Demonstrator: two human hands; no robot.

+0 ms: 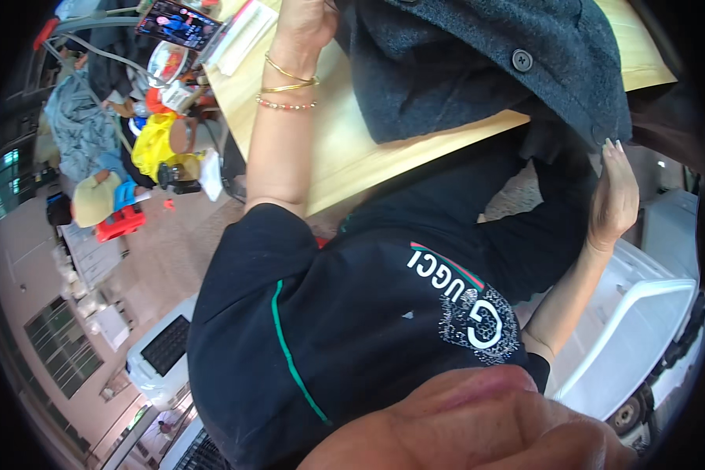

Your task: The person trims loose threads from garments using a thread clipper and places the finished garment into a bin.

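A dark grey wool-like coat (446,70) with a round dark button (522,59) lies over the pale wooden table (345,157), its lower corner hanging past the edge on the right. My left hand (305,25), below which bracelets circle the wrist, is at the coat's left side. Its fingers curl against the cloth and are partly cut off by the top of the picture. At the hanging corner, my right hand (615,196) has its fingers together and pinches the coat's edge at the fingertips. The thumb side is partly hidden.
A phone (178,23) with a lit screen stands by papers (243,35) at the table's far left. Beyond are a yellow bag (154,145), bluish-grey cloth (82,125) and a red object (121,223). A large white bin (627,313) stands to my right.
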